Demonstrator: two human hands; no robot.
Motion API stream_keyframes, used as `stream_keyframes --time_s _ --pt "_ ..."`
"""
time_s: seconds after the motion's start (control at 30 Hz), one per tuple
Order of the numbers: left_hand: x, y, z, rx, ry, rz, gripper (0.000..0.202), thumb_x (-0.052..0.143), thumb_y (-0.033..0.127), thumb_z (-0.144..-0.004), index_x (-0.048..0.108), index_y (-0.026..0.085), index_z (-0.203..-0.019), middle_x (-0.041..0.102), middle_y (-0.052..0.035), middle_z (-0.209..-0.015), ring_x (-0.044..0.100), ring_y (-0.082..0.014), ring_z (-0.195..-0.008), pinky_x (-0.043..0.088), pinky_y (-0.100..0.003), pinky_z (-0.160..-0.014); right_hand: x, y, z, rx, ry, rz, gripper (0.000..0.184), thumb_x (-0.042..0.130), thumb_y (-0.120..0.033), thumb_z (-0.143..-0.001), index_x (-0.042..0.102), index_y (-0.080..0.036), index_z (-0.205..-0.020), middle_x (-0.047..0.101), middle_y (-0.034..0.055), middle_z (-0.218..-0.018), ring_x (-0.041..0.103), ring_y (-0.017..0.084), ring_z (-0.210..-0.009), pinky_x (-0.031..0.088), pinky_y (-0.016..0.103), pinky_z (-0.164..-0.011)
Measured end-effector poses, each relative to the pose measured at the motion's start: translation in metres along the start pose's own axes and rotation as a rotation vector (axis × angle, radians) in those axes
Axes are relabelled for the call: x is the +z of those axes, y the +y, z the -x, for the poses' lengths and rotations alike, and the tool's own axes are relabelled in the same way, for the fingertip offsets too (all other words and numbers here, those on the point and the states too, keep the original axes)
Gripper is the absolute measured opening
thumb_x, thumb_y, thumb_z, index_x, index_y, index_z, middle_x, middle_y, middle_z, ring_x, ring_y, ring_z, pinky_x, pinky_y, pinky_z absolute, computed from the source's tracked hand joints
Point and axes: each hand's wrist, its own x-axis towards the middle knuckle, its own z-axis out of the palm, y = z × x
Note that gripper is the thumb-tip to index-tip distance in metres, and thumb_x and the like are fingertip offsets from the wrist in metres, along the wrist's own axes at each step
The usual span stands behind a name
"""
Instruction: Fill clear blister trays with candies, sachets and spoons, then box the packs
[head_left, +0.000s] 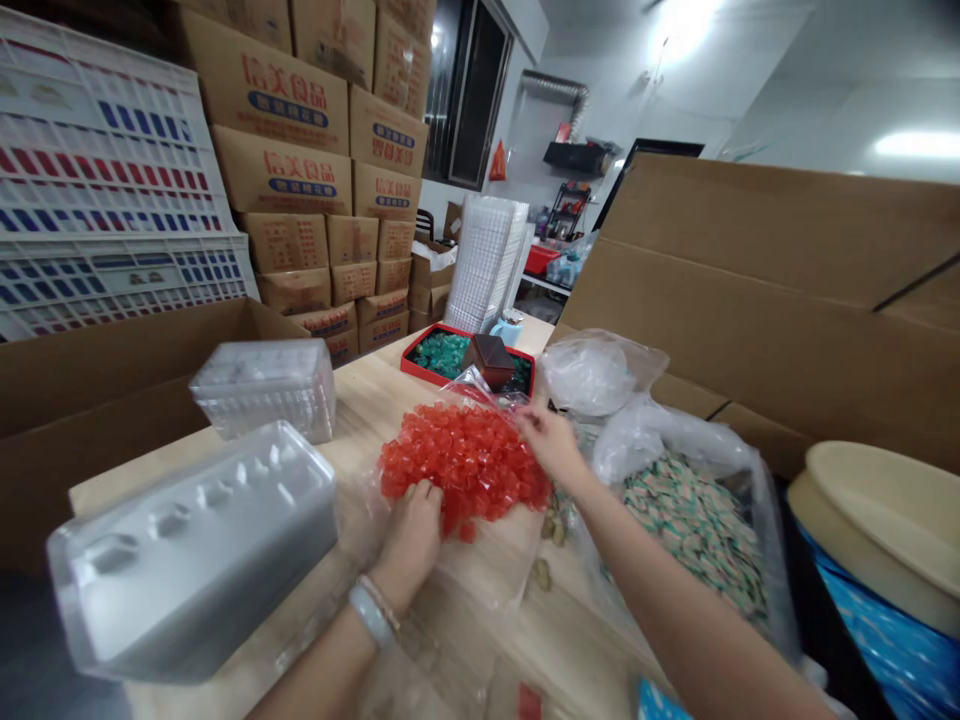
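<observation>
A heap of glossy red, translucent cube-like pieces (465,460) lies on a clear plastic bag (502,560) spread over the wooden table. At the heap's near left edge is my left hand (411,535), its fingers curled down against the pieces and the plastic; what they hold is hidden. On the far right side of the heap, my right hand (551,440) pinches the edge of the clear plastic. Some small brownish pieces (542,573) lie beside the bag on the right.
Stacked clear plastic trays (202,540) stand at left, with another stack (262,385) behind. A red-rimmed tray (427,375) of green pieces holds a dark box (489,360). At right are a bag of striped pieces (690,520) and a cream basin (885,500). Cardboard boxes (277,170) rise behind.
</observation>
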Motion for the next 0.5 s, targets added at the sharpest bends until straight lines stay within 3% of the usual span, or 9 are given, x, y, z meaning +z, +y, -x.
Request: stream_keyframes --time_s 0.07,0.17,0.27,0.37,0.5 --pt "-0.003 0.005 0.003 0.042 0.08 0.009 0.02 0.041 0.009 -0.074 0.055 0.016 -0.085 0.055 -0.0067 -0.091 0.048 -0.0188 -0.089 0.035 -0.033 -0.08 0.009 0.002 0.048 -0.02 -0.126 -0.009 0.018 0.042 -0.019 -0.075 0.06 -0.016 -0.071 0.061 0.0015 -0.065 0.055 0.013 -0.06 0.042 0.024 -0.06" --pt "-0.002 0.01 0.007 0.062 0.183 0.19 0.022 0.041 0.014 -0.077 0.054 0.016 -0.093 0.057 -0.0068 -0.093 0.051 -0.0178 -0.089 0.038 -0.032 -0.081 0.026 -0.001 0.096 -0.041 -0.256 0.089 0.02 0.041 -0.015 -0.076 0.06 -0.016 -0.082 0.061 0.0037 -0.076 0.055 0.014 -0.069 0.041 0.025 -0.066" --pt "0.002 0.012 0.009 -0.036 0.165 0.474 0.023 0.045 0.02 -0.075 0.057 0.015 -0.094 0.061 -0.0074 -0.094 0.055 -0.0173 -0.085 0.041 -0.031 -0.079 0.041 -0.007 0.109 -0.016 -0.242 0.303 0.026 0.044 -0.014 -0.075 0.056 -0.02 -0.097 0.057 0.0057 -0.091 0.054 0.016 -0.075 0.039 0.028 -0.07" --pt "0.005 0.012 0.013 -0.166 0.083 0.747 0.028 0.049 0.022 -0.071 0.059 0.013 -0.096 0.065 -0.0071 -0.085 0.058 -0.016 -0.073 0.045 -0.03 -0.07 0.046 -0.01 0.109 -0.016 -0.288 0.459 0.022 0.045 -0.01 -0.073 0.059 -0.02 -0.088 0.056 0.0059 -0.089 0.053 0.017 -0.072 0.037 0.031 -0.069" --pt "0.007 0.014 0.022 -0.231 0.06 0.915 0.032 0.054 0.019 -0.064 0.061 0.012 -0.095 0.065 -0.0047 -0.077 0.057 -0.014 -0.066 0.045 -0.027 -0.065 0.04 -0.014 0.12 0.01 -0.261 0.377 0.021 0.042 -0.007 -0.073 0.059 -0.017 -0.081 0.056 0.0082 -0.085 0.05 0.021 -0.084 0.037 0.032 -0.074"
